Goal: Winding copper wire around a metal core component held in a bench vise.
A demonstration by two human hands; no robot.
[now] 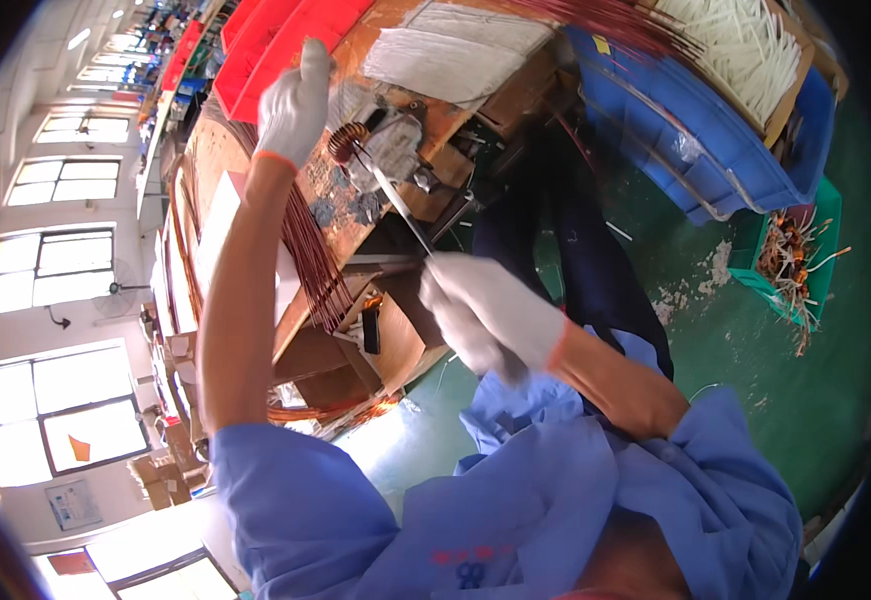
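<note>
My right hand [491, 310], in a white glove, is closed round a long pale rod [403, 208] that slants up and left from my fist. The rod's far end meets a ring-shaped coil of copper-coloured wire [347, 143]. That coil sits against a grey metal fixture [393, 148] at the bench edge. My left hand [296, 110], also gloved, is raised just left of the coil, its fingers closed. Whatever they hold is hidden. Below my left wrist, a bundle of long reddish-brown wires [314, 255] hangs over the bench edge.
Red bins [281, 50] and a white sheet stack [456, 52] lie on the wooden bench [356, 238]. At right are a blue crate [656, 135], white strips [741, 50], and a green bin [824, 225] holding wired coils. An open cardboard box [396, 340] is under the bench.
</note>
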